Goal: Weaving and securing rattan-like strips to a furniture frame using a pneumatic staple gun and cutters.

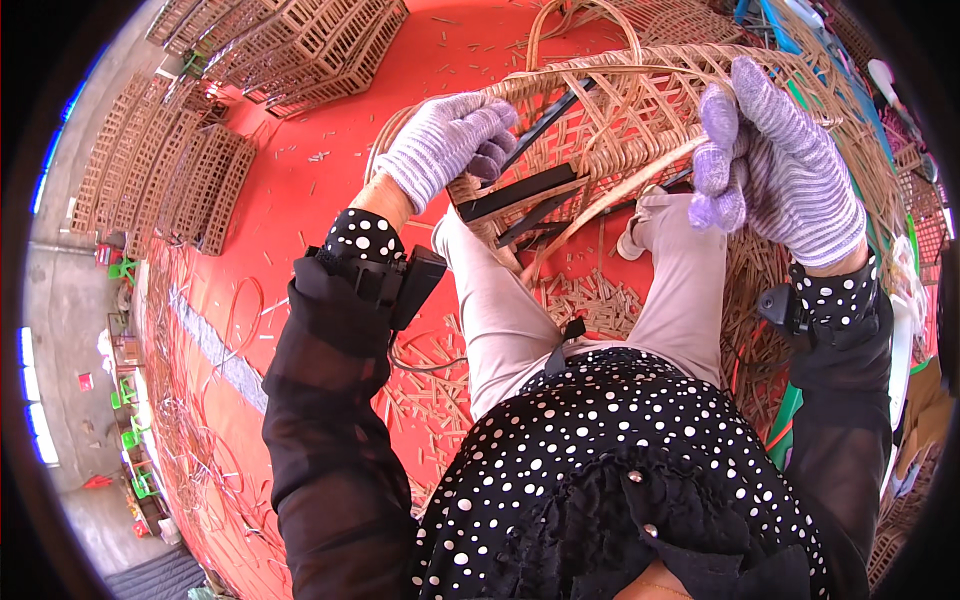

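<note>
A large woven rattan basket point(640, 105) with an open lattice lies tilted in front of me, above my knees. My left hand point(450, 135), in a lilac-and-white striped glove, curls its fingers at the basket's left edge, where a thin rattan strand bends round. My right hand point(775, 165), in a matching glove, is closed at the basket's right side. A pale flat rattan strip point(625, 188) runs from its fingers down to the left across the basket. Black bars point(518, 191) cross the near side of the basket. What lies under my left fingertips is hidden.
Stacked brown woven baskets point(300, 50) and further stacks point(160, 165) stand at the left. Short rattan offcuts point(590, 305) litter the red floor point(330, 190). Long loose strands point(225, 480) lie at lower left. Bundled rattan and a green object point(787, 425) are at my right.
</note>
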`<state>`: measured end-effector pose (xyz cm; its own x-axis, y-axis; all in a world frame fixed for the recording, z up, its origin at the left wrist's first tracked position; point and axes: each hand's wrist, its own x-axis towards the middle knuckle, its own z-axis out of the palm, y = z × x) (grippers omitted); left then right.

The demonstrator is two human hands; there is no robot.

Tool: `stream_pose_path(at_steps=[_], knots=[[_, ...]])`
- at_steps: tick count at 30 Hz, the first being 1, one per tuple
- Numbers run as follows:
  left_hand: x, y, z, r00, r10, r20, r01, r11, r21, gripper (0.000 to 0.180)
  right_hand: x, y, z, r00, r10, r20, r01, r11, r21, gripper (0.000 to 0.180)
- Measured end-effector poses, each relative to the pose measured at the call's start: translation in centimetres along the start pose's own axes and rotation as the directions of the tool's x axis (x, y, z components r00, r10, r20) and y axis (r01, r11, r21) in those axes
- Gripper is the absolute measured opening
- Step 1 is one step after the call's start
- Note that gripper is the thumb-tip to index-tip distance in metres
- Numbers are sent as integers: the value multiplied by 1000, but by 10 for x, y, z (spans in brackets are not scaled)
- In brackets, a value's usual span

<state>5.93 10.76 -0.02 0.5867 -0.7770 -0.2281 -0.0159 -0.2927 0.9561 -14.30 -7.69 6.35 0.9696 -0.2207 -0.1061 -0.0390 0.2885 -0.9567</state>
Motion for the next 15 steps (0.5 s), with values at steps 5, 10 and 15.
stream_pose_path(at_steps=[5,10,15], knots=[[-4,6,-1,994,52,93,-65,988,139,28,9,1,-5,992,-49,117,41,997,68,41],[-16,14,3,914,160,373,-363,735,572,59,9,13,-5,987,-77,142,67,995,70,37],[-23,0,29,938,219,269,-338,407,848,63,2,31,0,975,-143,173,109,976,190,40]])
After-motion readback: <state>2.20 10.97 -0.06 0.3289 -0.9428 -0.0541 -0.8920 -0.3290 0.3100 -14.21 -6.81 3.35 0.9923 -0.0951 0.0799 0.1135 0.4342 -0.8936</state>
